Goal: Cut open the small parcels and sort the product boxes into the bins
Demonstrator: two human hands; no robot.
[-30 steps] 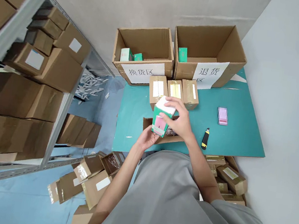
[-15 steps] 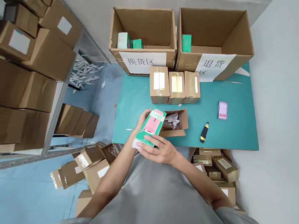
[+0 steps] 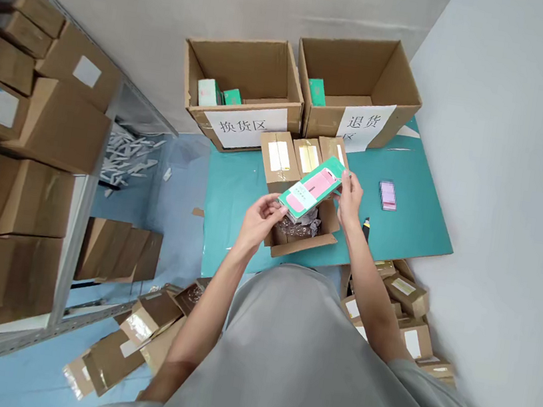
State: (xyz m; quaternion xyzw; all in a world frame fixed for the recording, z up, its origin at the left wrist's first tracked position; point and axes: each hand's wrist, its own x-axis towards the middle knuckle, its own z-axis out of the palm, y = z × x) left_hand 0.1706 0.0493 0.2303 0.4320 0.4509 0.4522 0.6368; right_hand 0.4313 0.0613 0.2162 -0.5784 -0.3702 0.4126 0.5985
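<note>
Between my two hands is a green product box point(image 3: 314, 188) with a pink item printed on its face, held tilted above an open carton. My left hand point(image 3: 262, 219) pinches its lower left end. At the upper right end, my right hand point(image 3: 350, 198) grips it, fingers partly hidden behind the box. Beneath it stands the small open carton point(image 3: 304, 242), with crumpled paper and clear plastic wrap point(image 3: 298, 226) inside. Three taped brown boxes with labels stand right behind, the left one point(image 3: 280, 163) partly in view beside the green box.
Two large cartons with Chinese signs, left point(image 3: 242, 125) and right point(image 3: 358, 125), hold green boxes at the back. A utility knife point(image 3: 366, 227) and a blurred pink rectangle point(image 3: 388, 195) lie on the green table point(image 3: 420, 221). Shelves with cartons point(image 3: 44, 198) stand left; boxes point(image 3: 407, 295) are heaped below right.
The green box has moved forward and right, over the open carton, and turned. My right hand has shifted from its near end to its far right end. The camera view has shifted.
</note>
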